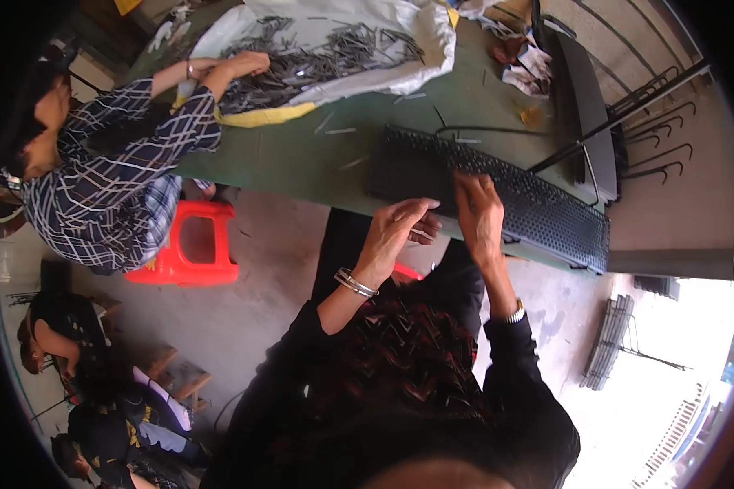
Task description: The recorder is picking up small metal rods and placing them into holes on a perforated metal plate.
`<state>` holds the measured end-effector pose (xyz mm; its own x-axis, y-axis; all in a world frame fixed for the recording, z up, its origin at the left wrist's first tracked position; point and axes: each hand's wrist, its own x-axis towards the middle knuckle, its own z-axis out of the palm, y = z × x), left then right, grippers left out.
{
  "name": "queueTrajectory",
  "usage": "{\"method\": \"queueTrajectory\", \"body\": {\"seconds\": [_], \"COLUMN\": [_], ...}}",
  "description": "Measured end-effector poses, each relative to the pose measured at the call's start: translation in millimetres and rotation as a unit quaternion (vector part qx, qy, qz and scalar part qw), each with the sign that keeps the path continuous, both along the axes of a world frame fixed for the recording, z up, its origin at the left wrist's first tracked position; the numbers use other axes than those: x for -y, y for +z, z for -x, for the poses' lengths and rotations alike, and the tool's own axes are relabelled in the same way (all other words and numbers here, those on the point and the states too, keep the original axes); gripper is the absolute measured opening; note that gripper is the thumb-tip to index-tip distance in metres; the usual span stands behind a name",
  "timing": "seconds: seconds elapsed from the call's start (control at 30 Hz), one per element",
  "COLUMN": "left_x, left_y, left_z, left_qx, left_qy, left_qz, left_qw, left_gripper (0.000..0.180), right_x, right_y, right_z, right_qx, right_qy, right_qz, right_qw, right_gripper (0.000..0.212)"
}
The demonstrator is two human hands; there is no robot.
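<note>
Black panel (538, 213), long and full of small holes, lies on the near edge of the green table (273, 159), slanting from upper left to lower right. Both of the person's hands are at its near side, toward its left half.

Left hand (391, 240): raised just beside the panel's near edge, thumb and fingers bent, bracelets (355, 283) on the wrist. Cannot tell if it grips anything. Right hand (481, 216): over the panel, fingers bent, tips toward its surface, metal band (514, 312) on the wrist. Contact and grip both unclear; fingertips too small to read.

Behind the panel, a thin black rod (497, 129) runs over the table. Loose strips (340, 131) lie between panel and sack. The white sack (439, 50), yellow along part of its edge, is spread open at the far side with a heap of dark strips (326, 61) in it. Work gloves (530, 72) lie at the table's far right, near a dark sheet (577, 98). Black hooks (665, 153) stick out further right.

At left, a co-worker in a checked shirt (130, 155) has a hand (249, 63) at the heap's edge; red stool (220, 270) beside them. More people (114, 424) lower left, near a wooden stool (189, 383).
</note>
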<state>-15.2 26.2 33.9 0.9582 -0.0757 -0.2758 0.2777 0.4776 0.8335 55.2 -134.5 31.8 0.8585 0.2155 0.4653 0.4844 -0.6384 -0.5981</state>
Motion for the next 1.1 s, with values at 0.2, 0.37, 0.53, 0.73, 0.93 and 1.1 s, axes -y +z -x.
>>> {"method": "queueTrajectory", "body": {"seconds": [0.2, 0.37, 0.53, 0.73, 0.93, 1.1], "left_x": [-28, -94, -178, -239, -229, -221], "left_y": [13, -16, -54, -50, -48, -56], "left_z": [-73, -171, -261, -321, -338, -348], "left_qx": [0.081, 0.155, 0.153, -0.069, -0.036, 0.169], "left_qy": [0.106, 0.135, 0.09, -0.087, -0.207, -0.117], "left_qz": [-0.185, -0.54, -0.8, -0.799, -0.816, -0.833], "left_qw": [0.974, 0.816, 0.574, 0.591, 0.539, 0.513], "left_gripper": [0.031, 0.031, 0.056, 0.116, 0.118, 0.108], "right_x": [7, 4, 4, 7, 12, 13], "right_y": [-21, -23, -21, -22, -25, -26], "right_z": [13, 6, -1, -4, -10, -10], "right_qx": [0.028, 0.019, 0.001, -0.004, -0.004, 0.003], "right_qy": [-0.032, -0.03, -0.007, 0.012, 0.023, 0.028], "right_qz": [-0.028, -0.021, -0.031, -0.023, -0.006, 0.028], "right_qw": [0.999, 0.999, 1.0, 1.0, 1.0, 0.999], "right_gripper": [0.019, 0.02, 0.023, 0.028, 0.032, 0.035]}}
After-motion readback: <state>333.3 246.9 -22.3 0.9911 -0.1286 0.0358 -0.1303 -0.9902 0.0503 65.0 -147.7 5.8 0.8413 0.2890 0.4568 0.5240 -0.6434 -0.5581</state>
